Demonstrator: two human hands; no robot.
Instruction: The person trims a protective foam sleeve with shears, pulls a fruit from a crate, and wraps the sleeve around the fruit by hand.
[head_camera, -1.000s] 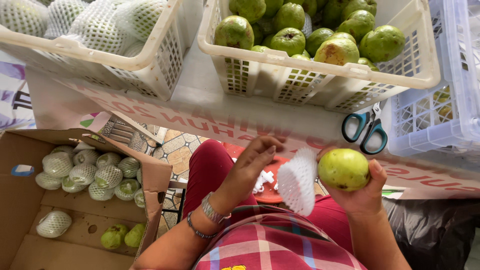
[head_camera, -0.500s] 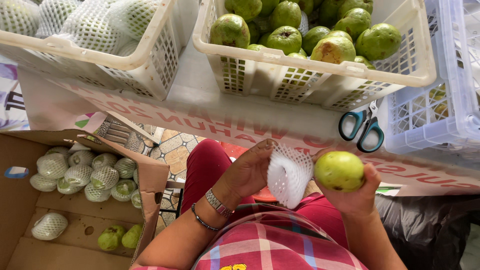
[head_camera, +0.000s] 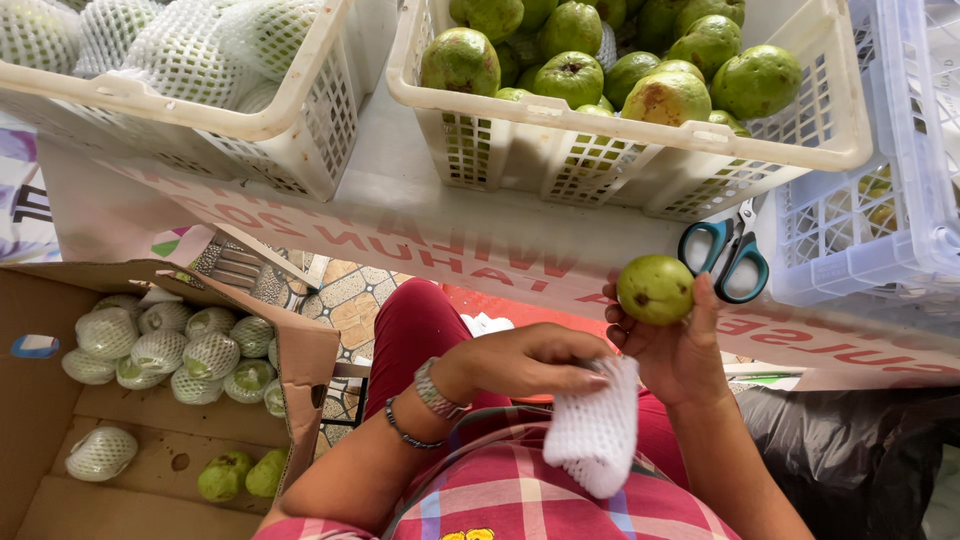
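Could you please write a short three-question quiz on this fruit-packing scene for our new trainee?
1. True or false: the right hand holds a bare green guava.
2. What does the left hand grip? A) scissors B) white foam net sleeve C) a box flap
3. Where do the blue-handled scissors lie?

Key:
1. True.
2. B, the white foam net sleeve.
3. On the table, between the white basket of bare guavas and the pale blue crate.
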